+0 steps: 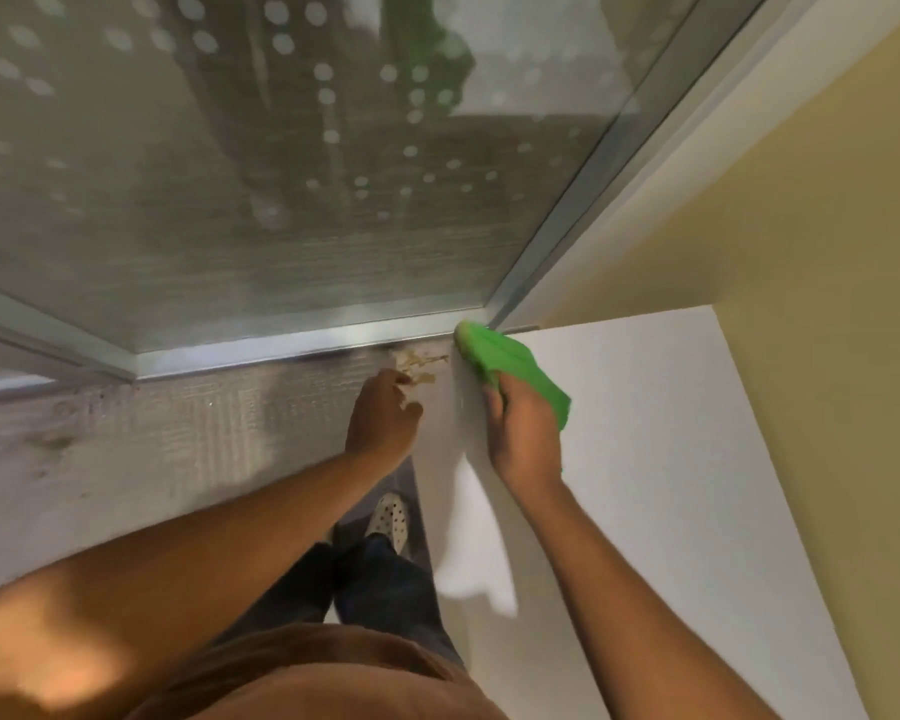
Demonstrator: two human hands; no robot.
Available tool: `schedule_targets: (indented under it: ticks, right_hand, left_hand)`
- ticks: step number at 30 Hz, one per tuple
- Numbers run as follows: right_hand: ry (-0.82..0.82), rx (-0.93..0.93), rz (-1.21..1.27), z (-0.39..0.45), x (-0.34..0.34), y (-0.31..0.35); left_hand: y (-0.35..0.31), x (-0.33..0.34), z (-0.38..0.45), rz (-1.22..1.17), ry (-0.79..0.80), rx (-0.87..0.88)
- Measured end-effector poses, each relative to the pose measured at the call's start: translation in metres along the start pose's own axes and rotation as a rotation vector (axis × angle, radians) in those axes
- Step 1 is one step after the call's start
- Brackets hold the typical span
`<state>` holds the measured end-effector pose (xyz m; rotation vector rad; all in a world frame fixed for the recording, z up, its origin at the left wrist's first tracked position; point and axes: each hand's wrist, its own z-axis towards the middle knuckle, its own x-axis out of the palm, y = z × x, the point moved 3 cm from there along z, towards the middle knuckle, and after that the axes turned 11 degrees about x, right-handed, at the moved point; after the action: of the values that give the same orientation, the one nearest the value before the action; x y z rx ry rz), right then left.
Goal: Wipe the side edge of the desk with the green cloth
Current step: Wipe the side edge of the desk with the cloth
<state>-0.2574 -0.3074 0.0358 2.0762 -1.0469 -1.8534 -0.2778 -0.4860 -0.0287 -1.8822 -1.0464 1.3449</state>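
Note:
The white desk [645,459] fills the right half of the head view, its left side edge [455,407] running down toward me. My right hand [523,433] grips the green cloth [510,368], which is draped over the far end of that edge, close to the corner at the window frame. My left hand [383,415] hangs beside the desk's side face, below the top, with its fingers loosely curled and nothing visible in them. A white cloth or paper [476,553] hangs down the desk's side below my right wrist.
A glass partition with a dotted pattern [261,174] and metal frame [292,350] stands just beyond the desk. The grey floor [126,459] has a tan stain [417,363] near the frame. A yellow wall [827,304] bounds the desk on the right. My shoe [388,519] is below.

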Motion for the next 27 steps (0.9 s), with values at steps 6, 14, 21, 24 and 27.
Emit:
schedule_targets:
  ticks: [6,14,21,24,27]
  right_hand:
    - [0.251,-0.261,-0.361,-0.013,0.083,-0.032]
    - [0.261,-0.487,-0.681,0.054,0.126,-0.046]
    - [0.138,-0.364,-0.579,0.082,0.144,-0.019]
    - [0.088,-0.310,-0.525,0.078,0.152,-0.014]
    - [0.119,-0.382,-0.484,0.055,0.139,-0.039]
  left_hand:
    - [0.055,0.029,-0.087,0.251,0.253,0.367]
    - [0.073,0.084,-0.084,0.033,0.058,-0.013]
    - [0.075,0.133,-0.083,0.007,-0.160,-0.142]
    - [0.079,0.132,-0.083,0.053,-0.194,-0.078]
    - [0.076,0.130,-0.089,0.129,-0.171,-0.050]
